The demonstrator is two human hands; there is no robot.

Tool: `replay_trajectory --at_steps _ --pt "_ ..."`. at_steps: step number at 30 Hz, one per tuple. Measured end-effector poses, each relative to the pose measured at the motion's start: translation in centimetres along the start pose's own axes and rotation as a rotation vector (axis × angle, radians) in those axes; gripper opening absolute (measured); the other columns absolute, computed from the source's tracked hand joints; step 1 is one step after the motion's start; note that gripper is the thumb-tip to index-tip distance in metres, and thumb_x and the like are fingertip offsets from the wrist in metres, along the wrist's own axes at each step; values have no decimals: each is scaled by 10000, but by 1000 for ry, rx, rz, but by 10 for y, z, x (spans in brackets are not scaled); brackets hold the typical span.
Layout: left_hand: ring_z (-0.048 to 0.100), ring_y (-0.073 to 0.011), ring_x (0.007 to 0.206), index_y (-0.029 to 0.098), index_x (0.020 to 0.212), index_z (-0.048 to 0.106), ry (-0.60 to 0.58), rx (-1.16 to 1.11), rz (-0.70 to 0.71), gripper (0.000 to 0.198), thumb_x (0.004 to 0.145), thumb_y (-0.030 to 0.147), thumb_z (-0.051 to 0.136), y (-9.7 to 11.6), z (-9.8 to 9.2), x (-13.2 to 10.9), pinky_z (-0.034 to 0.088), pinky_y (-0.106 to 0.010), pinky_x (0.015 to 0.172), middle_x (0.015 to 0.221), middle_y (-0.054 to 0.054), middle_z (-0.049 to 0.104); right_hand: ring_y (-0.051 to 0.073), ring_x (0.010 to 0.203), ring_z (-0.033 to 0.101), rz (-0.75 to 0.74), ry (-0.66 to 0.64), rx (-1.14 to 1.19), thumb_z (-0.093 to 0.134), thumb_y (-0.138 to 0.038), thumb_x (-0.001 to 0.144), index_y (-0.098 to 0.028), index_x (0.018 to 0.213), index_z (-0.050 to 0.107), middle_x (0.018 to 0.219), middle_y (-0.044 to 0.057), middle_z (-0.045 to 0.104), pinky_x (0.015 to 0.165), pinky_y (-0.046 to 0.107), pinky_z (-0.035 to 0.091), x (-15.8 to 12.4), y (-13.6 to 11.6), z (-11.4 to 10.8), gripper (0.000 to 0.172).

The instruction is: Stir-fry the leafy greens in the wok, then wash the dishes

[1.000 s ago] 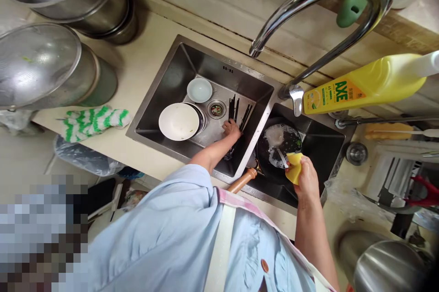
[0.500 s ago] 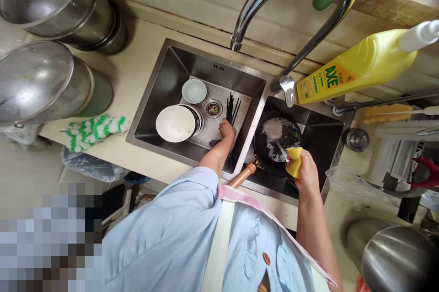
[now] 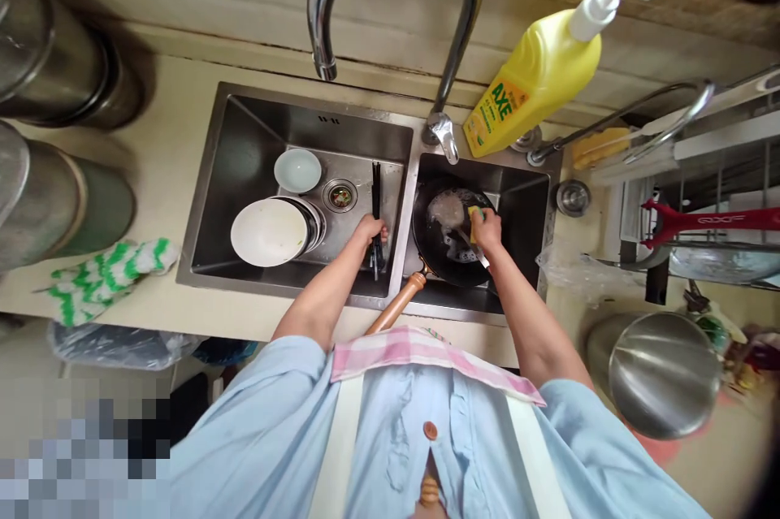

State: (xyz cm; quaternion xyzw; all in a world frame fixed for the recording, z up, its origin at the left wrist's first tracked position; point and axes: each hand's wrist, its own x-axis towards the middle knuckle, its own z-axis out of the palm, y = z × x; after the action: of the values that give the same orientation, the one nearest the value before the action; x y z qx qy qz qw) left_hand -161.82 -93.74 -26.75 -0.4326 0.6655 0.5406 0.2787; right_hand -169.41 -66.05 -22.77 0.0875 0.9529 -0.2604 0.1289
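In the left basin, my left hand [image 3: 370, 231] is closed round a bundle of black chopsticks [image 3: 376, 188], whose ends stick out above and below the fist. Over the right basin, my right hand [image 3: 487, 231] grips a yellow sponge [image 3: 473, 214] with a bit of green on it. That sponge is above a black pan [image 3: 422, 239] with sudsy water and a wooden handle [image 3: 397, 304]. A utensil with a pale round head [image 3: 447, 209] and a thin metal handle lies in the pan, partly hidden by my right hand.
White plates [image 3: 268, 232] are stacked near a pale bowl [image 3: 298, 170] and the drain [image 3: 340, 196]. The faucet [image 3: 448, 88] arches above the sink, beside a yellow detergent bottle [image 3: 533, 84]. A green-white cloth [image 3: 110, 279] lies left; a dish rack [image 3: 682, 210] stands right.
My left hand has gathered the chopsticks, which were spread on the basin floor, into one bundle. My right hand has moved the sponge further in over the pan. The camera view has shifted right.
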Motion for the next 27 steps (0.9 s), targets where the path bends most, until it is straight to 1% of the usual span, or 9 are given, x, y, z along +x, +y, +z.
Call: replay_trajectory --at_steps 3,6,9,11,13,16,20,25,27 --pt "486 -63 463 172 766 505 -51 -95 80 184 861 185 662 -3 -21 -37 530 -227 567 555 68 476 331 1273 414 -31 -104 -297 452 -401 973 -185 1382 556 1492 198 395 1030 495 374 13 -1 12 474" --pt "403 -45 427 199 777 448 -128 -230 198 250 798 210 697 -8 -45 -73 463 -188 477 547 101 416 365 1333 319 -141 -244 -491 483 -294 969 -268 1471 492 1604 163 237 1038 547 329 15 3 20 502" --pt "422 -48 443 207 845 466 -203 -371 339 300 712 221 735 -10 -65 -110 467 -191 466 582 103 440 365 1334 323 -133 -271 -482 458 -228 976 -294 1508 455 1588 182 231 1017 528 343 15 11 25 536" --pt "436 -52 454 209 902 492 -253 -389 396 324 697 245 741 -7 -72 -136 506 -217 490 607 98 464 354 1286 402 -89 -332 -418 484 -216 961 -291 1486 497 1526 196 303 992 490 380 18 13 25 530" --pt "419 -50 433 204 947 522 -345 -368 403 319 721 289 731 1 -73 -161 505 -225 477 610 91 477 316 1170 514 -59 -394 -363 534 -205 928 -272 1432 567 1411 196 410 949 436 425 19 11 23 510" --pt "366 -38 388 184 974 554 -505 -331 336 306 769 348 711 18 -60 -186 407 -189 393 599 79 481 273 1047 580 -32 -343 -304 519 -221 921 -268 1388 601 1283 163 467 902 409 463 14 0 12 477" --pt "344 -21 388 174 923 532 -655 -305 249 312 730 275 755 40 -25 -191 289 -138 373 573 92 441 292 1176 511 -56 -113 -197 376 -214 950 -286 1430 529 1319 139 415 959 444 450 -8 -17 -12 509" --pt "410 -35 408 176 877 506 -715 -185 220 314 700 189 765 52 16 -178 333 -147 401 563 84 463 261 1163 492 -317 113 109 360 -136 876 -199 1352 578 1203 137 462 1037 404 419 -53 -30 -36 528" --pt "386 -26 398 180 811 475 -679 -162 186 288 706 171 743 53 29 -173 322 -141 396 545 83 451 251 1140 494 -454 126 200 365 -149 871 -202 1323 596 1174 122 460 1041 394 423 -76 -35 -35 511"
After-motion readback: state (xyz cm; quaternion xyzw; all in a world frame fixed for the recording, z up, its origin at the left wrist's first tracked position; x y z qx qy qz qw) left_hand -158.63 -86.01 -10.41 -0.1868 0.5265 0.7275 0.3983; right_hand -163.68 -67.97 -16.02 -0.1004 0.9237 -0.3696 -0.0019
